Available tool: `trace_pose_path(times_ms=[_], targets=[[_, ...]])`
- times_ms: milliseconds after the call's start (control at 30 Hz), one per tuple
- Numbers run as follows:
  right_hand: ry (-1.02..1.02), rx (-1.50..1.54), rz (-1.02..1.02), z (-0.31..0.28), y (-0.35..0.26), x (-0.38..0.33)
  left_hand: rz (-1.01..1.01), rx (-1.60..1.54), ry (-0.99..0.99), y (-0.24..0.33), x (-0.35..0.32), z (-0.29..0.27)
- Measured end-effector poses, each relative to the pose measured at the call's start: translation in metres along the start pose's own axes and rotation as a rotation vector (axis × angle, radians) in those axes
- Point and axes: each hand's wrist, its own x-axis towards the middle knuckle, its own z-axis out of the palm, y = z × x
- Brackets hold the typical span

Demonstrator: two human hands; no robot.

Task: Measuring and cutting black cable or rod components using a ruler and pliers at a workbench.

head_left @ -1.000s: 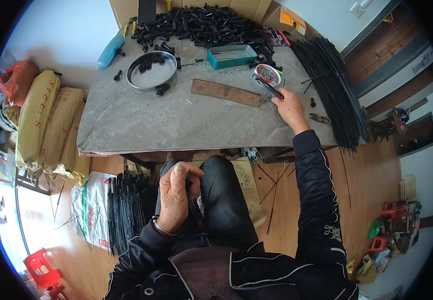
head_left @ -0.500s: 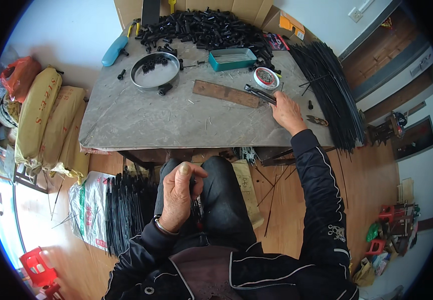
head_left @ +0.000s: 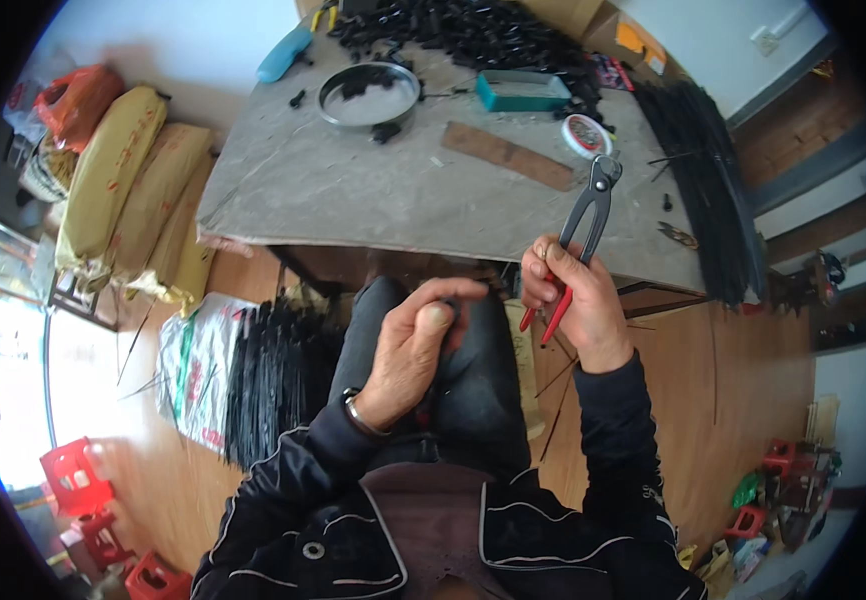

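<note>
My right hand [head_left: 585,310] is wrapped round the red handles of a pair of end-cutting pincers [head_left: 585,218], whose dark jaws point up over the table's front right part. My left hand [head_left: 411,345] is closed above my lap, thumb bent and index finger reaching toward the right. Something dark shows beside the thumb, but the fingers hide most of it. On the table beyond the hands lie a brown flat bar [head_left: 506,155] and a round white tub [head_left: 587,136] of small metal pieces.
On the grey table [head_left: 323,200] stand a round metal dish [head_left: 338,118] with black parts and a green rectangular tin [head_left: 525,94]. Black fittings [head_left: 453,30] are heaped behind. Long black rods [head_left: 698,170] lie at the right; another bundle [head_left: 278,380] stands by my left leg. Small nippers [head_left: 678,236] lie near the right edge.
My right hand has lifted the pincers off the table beside the white tub and brought them nearer to me. My left hand has shifted slightly right and up. The view has turned a little.
</note>
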Motion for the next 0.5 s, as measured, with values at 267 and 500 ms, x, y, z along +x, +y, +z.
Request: trace_pose_path(times_ms=[267, 500], targets=[[0.146, -0.086, -0.083, 0.057, 0.049, -0.005, 0.135, 0.026, 0.128, -0.004, -0.003, -0.002], [0.365, -0.301, -0.329, 0.081, 0.074, 0.005, 0.176, 0.078, 0.233, -0.008, -0.020, 0.000]])
